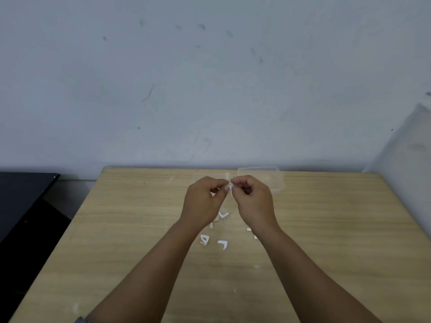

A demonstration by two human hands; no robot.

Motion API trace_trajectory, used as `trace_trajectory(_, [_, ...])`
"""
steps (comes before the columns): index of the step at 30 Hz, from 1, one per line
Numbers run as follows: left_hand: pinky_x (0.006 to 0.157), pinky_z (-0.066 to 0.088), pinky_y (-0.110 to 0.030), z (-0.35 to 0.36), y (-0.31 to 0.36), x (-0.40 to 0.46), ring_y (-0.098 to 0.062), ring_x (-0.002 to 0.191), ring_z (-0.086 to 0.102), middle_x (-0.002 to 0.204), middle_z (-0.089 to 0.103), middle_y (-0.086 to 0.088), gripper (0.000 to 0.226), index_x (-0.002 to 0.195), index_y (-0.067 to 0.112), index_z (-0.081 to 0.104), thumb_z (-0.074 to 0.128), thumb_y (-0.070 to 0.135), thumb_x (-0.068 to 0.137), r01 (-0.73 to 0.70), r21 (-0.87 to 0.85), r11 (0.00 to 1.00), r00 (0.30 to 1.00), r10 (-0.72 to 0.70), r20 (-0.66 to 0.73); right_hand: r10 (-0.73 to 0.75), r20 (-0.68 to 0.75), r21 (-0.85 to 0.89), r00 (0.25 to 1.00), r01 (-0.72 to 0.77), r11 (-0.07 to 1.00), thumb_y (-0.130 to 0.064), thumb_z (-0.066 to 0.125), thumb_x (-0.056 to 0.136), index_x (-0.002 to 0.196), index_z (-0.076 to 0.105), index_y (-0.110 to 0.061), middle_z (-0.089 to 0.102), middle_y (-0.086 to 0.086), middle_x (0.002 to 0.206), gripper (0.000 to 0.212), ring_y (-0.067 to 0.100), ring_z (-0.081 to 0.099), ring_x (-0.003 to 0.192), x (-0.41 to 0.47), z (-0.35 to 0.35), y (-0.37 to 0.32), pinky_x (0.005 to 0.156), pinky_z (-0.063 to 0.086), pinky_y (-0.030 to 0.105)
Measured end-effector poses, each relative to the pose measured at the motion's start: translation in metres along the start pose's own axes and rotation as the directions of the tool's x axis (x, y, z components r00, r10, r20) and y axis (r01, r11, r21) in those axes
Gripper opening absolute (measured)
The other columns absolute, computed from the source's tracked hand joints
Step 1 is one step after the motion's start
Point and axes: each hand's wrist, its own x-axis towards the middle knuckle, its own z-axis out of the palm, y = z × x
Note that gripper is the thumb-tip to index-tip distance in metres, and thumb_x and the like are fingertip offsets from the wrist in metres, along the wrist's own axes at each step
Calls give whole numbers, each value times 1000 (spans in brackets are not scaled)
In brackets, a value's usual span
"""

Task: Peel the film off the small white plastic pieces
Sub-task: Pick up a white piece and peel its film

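White pieces (222, 215) under wrists, clear tub (277, 180) behind hands

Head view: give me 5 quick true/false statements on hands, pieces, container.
1. Both hands pinch one small white piece between them. True: the left hand and right hand meet at the small white piece above the wooden table.
2. The clear plastic container sits at the table's near edge. False: it is at the far edge, behind the right hand.
3. Loose white pieces lie on the table under the forearms. True.
4. The left hand rests flat on the table. False: it is raised, fingers curled.
5. The loose pieces are inside the container. False: they lie on the bare tabletop.
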Motion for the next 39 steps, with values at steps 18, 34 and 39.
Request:
trace_trajectory(18, [61, 46, -13, -57, 38, 6, -4, 64, 61, 71, 71, 11, 8, 87, 29, 76, 69, 24, 88, 38, -147, 988, 999, -38, -1, -51, -43, 146, 998, 57, 988, -13, 67, 90, 98, 73, -29, 76, -10, 88, 19, 2, 69, 89, -12, 14, -60, 80, 50, 19])
trace_trajectory(34, [73, 51, -27, -72, 68, 11, -13, 77, 65, 89, 76, -6, 12, 97, 11, 72, 73, 15, 85, 448, -721, 528, 877, -416, 240, -64, -68, 306, 996, 82, 949, -8, 69, 90, 101, 73, -17, 74, -11, 81, 14, -2, 66, 78, -19, 17, -85, 70, 50, 14])
trace_trajectory(39, [75, 51, -28, -67, 74, 10, -11, 77, 65, 87, 75, 0, 17, 100, 15, 72, 74, 22, 85, 404, -638, 655, 908, -375, 189, -48, -89, 328, 995, 75, 942, -11, 71, 89, 103, 72, -17, 74, -8, 82, 16, 2, 65, 76, -17, 9, -86, 73, 52, 19])
